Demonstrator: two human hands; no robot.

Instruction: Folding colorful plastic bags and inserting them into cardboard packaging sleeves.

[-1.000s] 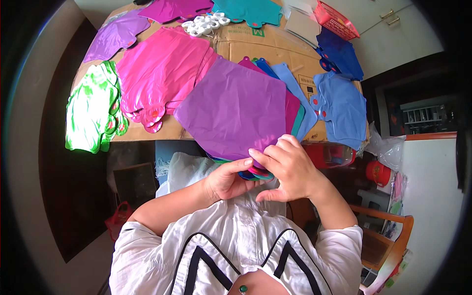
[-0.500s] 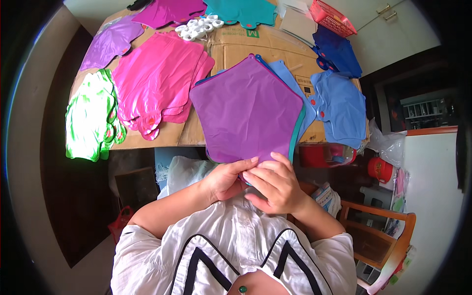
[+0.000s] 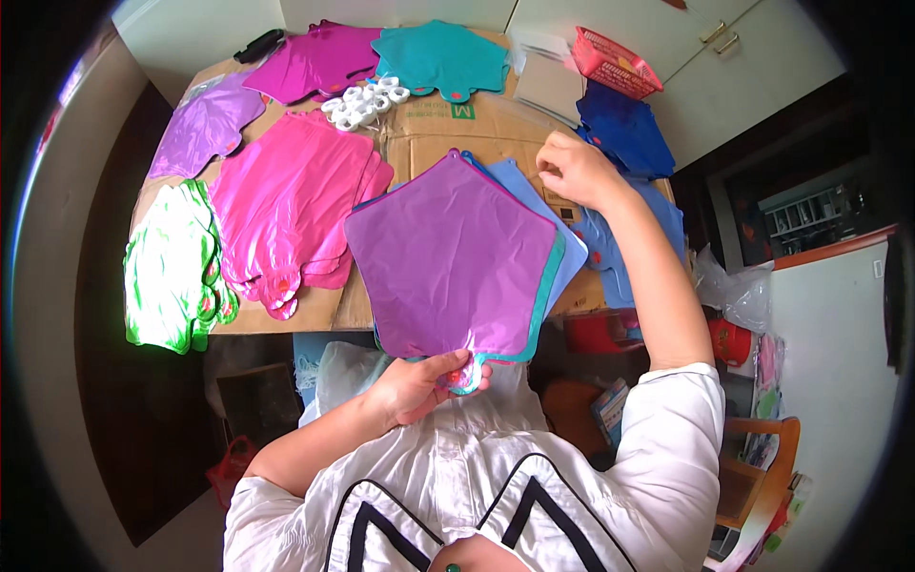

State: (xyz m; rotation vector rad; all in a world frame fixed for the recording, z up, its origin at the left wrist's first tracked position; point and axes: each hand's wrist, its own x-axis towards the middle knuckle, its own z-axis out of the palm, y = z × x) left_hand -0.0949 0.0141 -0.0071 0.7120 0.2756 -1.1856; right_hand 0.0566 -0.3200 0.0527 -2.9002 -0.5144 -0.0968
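Glare at left — black corners (fisheye)

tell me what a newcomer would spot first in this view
Probably the large stack of thin pentagonal sheets, purple on top, at the centre, held at its lower end by the left hand. Next, perhaps, the glossy green-and-white pile gleaming at the far left, beside a shiny pink pile. The raised right hand, to the stack's upper right, also stands out.

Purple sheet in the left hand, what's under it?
Under the purple sheet, held by the left hand, a teal sheet shows along the lower right and a light blue sheet beyond it. Their middles are covered, so I can't count the layers.
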